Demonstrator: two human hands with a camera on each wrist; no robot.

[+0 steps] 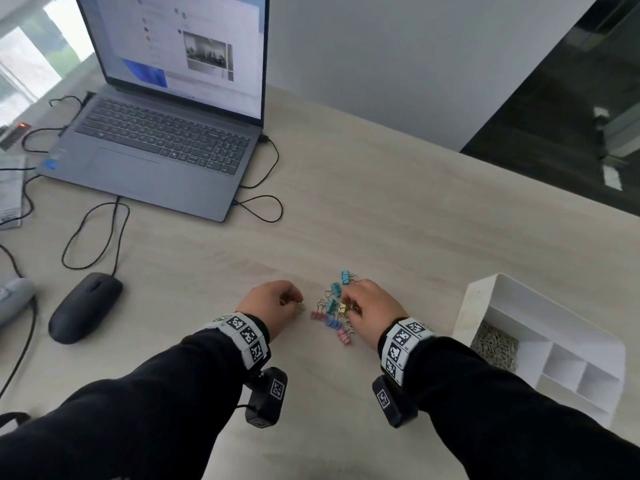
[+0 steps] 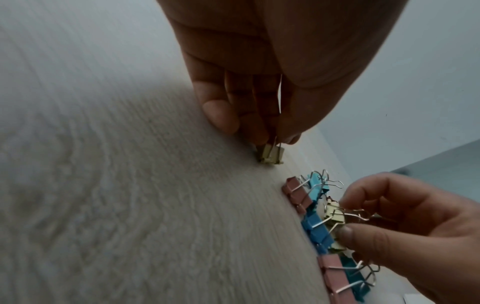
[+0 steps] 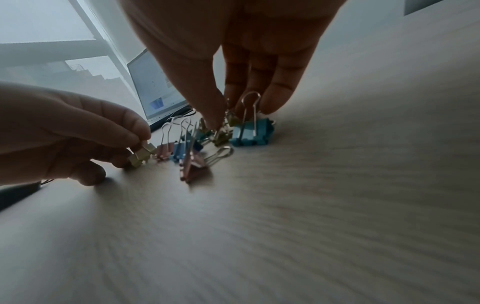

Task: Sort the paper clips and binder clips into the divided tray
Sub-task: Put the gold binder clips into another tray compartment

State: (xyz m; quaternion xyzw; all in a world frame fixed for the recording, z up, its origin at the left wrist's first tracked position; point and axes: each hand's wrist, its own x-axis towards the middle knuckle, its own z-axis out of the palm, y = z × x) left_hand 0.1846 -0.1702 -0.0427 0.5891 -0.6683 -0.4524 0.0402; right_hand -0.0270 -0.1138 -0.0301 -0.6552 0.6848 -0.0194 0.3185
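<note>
Your left hand [image 1: 273, 304] pinches a pale yellow binder clip [image 2: 270, 154] by its wire handles, fingers [image 2: 221, 115] curled tight, the clip's body touching the light wood-grain tabletop [image 1: 346, 209] just at 9 o'clock of the main pile of binder clips [image 1: 334, 311]. Your right hand [image 1: 370, 308] sits over the 3 o'clock side of that pile, thumb and fingers closed on the silver handles of a second yellow clip [image 2: 333, 214] among the heap. The pile itself is small folded-metal clips in pink, teal, blue and yellow, each with looped silver wire handles, some standing upright, some lying flat; a teal one [image 1: 346, 277] lies at the pile's 12 o'clock edge. The white divided tray [image 1: 491, 289] stands at 3 o'clock of your right hand, well apart from the pile; one compartment holds a mass of silver paper clips [image 1: 495, 346], the smaller compartments beside it show bare white. At 10 o'clock stand an open laptop [image 1: 166, 140] and a black mouse [image 1: 85, 308].
</note>
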